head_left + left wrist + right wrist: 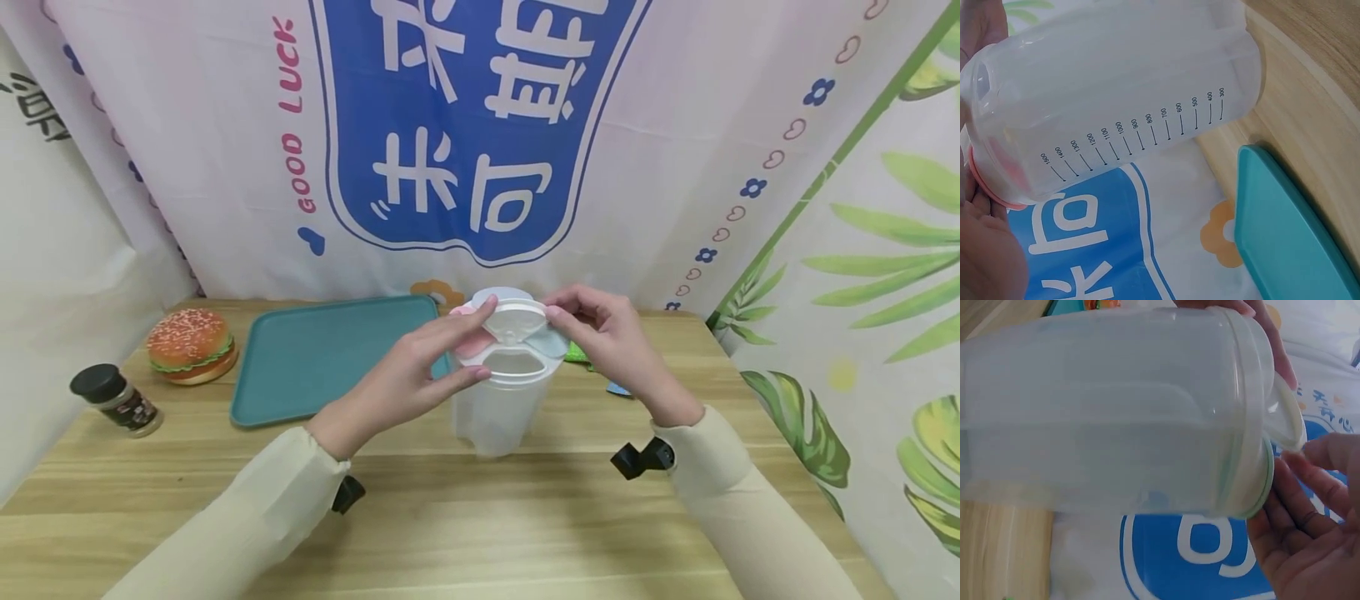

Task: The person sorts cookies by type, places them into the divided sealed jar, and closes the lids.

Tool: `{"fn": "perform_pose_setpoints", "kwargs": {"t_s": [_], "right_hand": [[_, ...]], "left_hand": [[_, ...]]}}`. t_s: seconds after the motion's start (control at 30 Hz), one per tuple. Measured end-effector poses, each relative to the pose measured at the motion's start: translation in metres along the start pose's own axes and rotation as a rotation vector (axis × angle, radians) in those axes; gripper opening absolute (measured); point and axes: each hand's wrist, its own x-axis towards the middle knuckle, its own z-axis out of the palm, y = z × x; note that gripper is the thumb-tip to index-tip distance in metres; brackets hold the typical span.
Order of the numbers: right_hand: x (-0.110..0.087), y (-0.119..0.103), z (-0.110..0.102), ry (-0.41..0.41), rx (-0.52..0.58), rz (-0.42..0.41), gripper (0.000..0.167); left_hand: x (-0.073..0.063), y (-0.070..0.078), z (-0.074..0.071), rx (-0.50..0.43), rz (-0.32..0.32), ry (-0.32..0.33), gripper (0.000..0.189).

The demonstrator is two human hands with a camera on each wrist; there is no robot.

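A tall translucent storage container with a divided lid stands upright on the table; measuring marks show in the left wrist view. A clear flap on its lid is raised above the front opening. Beside it lie a pink flap and a pale blue flap. My right hand pinches the raised flap's edge between thumb and index finger. With index finger and thumb extended and spread, my left hand rests on the left side of the lid. Its other fingers touch near the pink flap.
A teal tray lies left of the container. Farther left are a toy burger and a black-capped seasoning jar. Small green packaging and a blue piece lie partly behind my right hand. A printed cloth hangs behind the table.
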Motion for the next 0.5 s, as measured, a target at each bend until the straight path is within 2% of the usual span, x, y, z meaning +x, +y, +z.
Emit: {"fn": "perform_pose_setpoints", "kwargs": {"t_s": [0.13, 0.23, 0.3, 0.4, 0.5], "right_hand": [[0.005, 0.015, -0.009, 0.053, 0.039, 0.030, 0.023], [0.012, 0.040, -0.017, 0.090, 0.021, 0.096, 0.029], [0.015, 0.060, -0.024, 0.077, -0.042, 0.161, 0.032], [0.016, 0.088, -0.032, 0.015, -0.183, 0.256, 0.031], [0.014, 0.112, -0.038, -0.049, -0.311, 0.310, 0.027]], "left_hand": [[-0.001, 0.000, -0.001, 0.008, -0.007, -0.010, 0.077], [-0.001, -0.001, -0.001, 0.001, 0.002, -0.004, 0.077], [-0.002, -0.001, -0.001, -0.004, 0.010, 0.001, 0.077], [-0.002, -0.002, -0.001, -0.018, 0.017, 0.005, 0.076], [-0.001, -0.002, 0.000, -0.022, 0.017, 0.003, 0.076]]}}
